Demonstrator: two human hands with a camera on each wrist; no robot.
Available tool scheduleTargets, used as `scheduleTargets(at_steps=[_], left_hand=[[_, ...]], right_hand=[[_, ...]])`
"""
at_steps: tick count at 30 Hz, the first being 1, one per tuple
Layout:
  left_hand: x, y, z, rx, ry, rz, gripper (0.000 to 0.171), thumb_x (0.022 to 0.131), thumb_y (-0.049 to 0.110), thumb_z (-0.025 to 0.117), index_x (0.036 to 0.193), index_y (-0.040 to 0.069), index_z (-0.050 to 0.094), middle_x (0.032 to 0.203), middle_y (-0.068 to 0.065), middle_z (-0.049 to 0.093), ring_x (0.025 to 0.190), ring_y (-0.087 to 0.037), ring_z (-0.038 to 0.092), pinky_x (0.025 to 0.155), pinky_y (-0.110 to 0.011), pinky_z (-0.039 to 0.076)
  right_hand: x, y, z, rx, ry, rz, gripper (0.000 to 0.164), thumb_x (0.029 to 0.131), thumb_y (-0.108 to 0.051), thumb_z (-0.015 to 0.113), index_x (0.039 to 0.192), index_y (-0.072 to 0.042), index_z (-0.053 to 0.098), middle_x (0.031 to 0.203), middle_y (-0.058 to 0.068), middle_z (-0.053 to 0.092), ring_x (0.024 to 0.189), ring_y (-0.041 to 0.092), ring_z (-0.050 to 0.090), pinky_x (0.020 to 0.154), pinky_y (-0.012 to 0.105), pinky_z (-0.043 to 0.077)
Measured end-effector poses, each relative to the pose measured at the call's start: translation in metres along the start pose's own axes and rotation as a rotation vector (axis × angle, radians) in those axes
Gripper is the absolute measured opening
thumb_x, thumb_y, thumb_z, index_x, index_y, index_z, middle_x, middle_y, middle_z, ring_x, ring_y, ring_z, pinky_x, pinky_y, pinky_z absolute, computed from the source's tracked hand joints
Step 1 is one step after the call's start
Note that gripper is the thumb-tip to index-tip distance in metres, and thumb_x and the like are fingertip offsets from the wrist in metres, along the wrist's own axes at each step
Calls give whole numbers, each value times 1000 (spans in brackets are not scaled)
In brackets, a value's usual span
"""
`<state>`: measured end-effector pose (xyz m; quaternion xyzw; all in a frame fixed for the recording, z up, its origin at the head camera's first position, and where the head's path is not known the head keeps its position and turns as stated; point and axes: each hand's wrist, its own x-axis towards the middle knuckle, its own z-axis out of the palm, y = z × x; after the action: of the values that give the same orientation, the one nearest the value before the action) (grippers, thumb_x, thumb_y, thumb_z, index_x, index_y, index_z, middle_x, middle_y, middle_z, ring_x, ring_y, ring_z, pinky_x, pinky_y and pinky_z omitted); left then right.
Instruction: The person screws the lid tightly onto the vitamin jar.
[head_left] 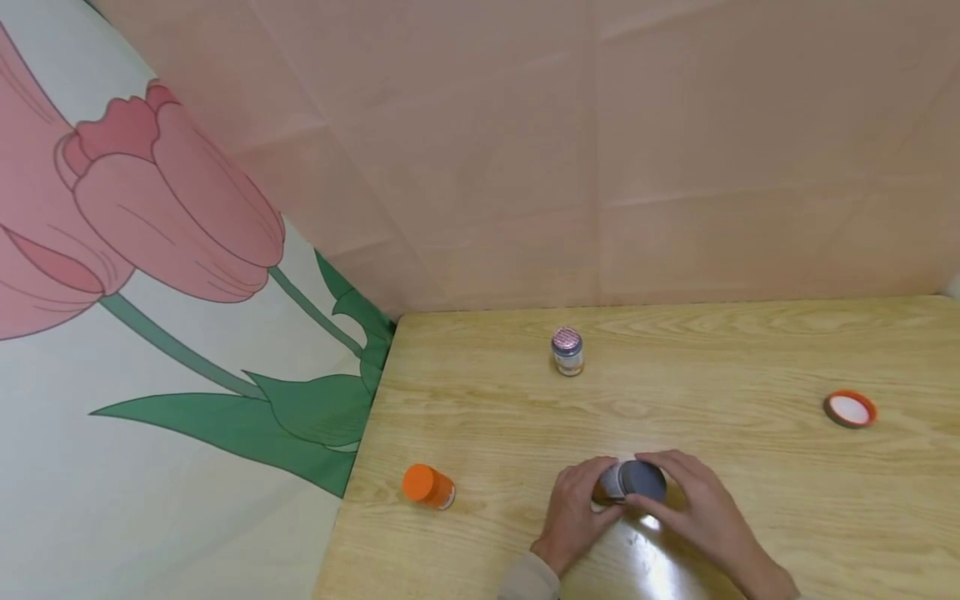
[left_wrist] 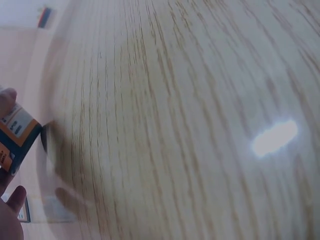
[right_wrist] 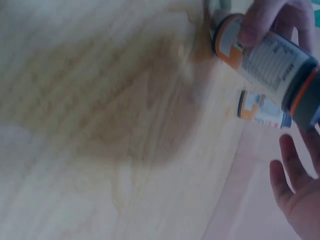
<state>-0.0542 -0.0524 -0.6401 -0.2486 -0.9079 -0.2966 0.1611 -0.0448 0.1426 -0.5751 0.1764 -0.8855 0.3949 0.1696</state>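
Note:
A small pill bottle (head_left: 611, 483) with a white, orange and dark label is tilted above the wooden table in front of me in the head view. Its dark grey lid (head_left: 645, 481) faces right and up. My left hand (head_left: 573, 508) grips the bottle's body, thumb on the near side. From the right, my right hand (head_left: 701, 504) pinches the lid between thumb and fingers. The label side of the bottle (right_wrist: 272, 62) and an orange band beside the lid (right_wrist: 307, 102) show in the right wrist view. Only the bottle's lower end appears in the left wrist view.
A jar (head_left: 567, 354) with a pinkish patterned seal on top stands toward the table's back. At right, a loose lid (head_left: 851, 409) with an orange rim lies inside up. An orange-capped bottle (head_left: 429, 487) stands at left. Beyond the table (head_left: 720, 367) hang pink and tulip-printed cloths.

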Motion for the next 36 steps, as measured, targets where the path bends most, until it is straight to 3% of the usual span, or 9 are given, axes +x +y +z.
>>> scheduleTargets(at_steps=[5, 11, 14, 19, 24, 29, 36], left_hand=[[0, 0, 1, -5, 4, 1, 67, 74, 36, 86, 131, 21, 55, 126, 7, 67, 113, -6, 65, 97, -23, 49], [-2, -2, 2, 10, 20, 23, 67, 74, 37, 86, 131, 20, 55, 125, 7, 68, 113, -5, 65, 96, -22, 49], [-1, -2, 2, 5, 16, 11, 67, 74, 38, 85, 131, 21, 55, 126, 8, 67, 114, -5, 64, 97, -23, 49], [-1, -2, 2, 1, -4, -24, 67, 75, 40, 84, 132, 22, 55, 126, 9, 67, 115, -3, 63, 98, -21, 48], [-1, -3, 2, 6, 1, -17, 67, 75, 40, 85, 132, 21, 55, 126, 8, 67, 114, -4, 64, 98, -21, 48], [-2, -2, 2, 21, 7, -3, 68, 74, 39, 86, 131, 20, 55, 126, 8, 67, 115, -5, 63, 98, -25, 49], [-3, 1, 7, 26, 26, -14, 65, 74, 41, 85, 128, 20, 56, 123, 7, 66, 115, -7, 61, 99, -26, 49]], right_hand=[[-5, -4, 8, -5, 36, 134, 58, 63, -25, 93, 113, -9, 70, 100, -3, 68, 93, 5, 60, 83, 4, 39], [-11, -6, 13, -14, 14, 263, 57, 71, -32, 89, 118, -9, 66, 109, 4, 68, 100, 16, 60, 84, 7, 38], [-11, -4, 11, 10, -15, 234, 60, 73, -31, 87, 123, -11, 63, 117, 5, 66, 110, 9, 55, 92, 2, 31], [-10, 1, 2, 78, -34, 69, 71, 66, -19, 91, 130, -13, 62, 126, 9, 64, 124, -14, 39, 102, -3, 20], [-7, 3, -2, 89, -21, -33, 74, 60, -11, 92, 128, -12, 64, 123, 10, 67, 125, -13, 41, 106, -1, 22], [-8, 3, 2, 72, 23, -4, 73, 57, -15, 94, 124, -11, 67, 114, 4, 69, 114, -8, 49, 103, -1, 24], [-11, -6, 9, -27, 60, 187, 63, 64, -25, 92, 119, -8, 68, 98, -3, 61, 91, 2, 53, 79, 10, 41]])
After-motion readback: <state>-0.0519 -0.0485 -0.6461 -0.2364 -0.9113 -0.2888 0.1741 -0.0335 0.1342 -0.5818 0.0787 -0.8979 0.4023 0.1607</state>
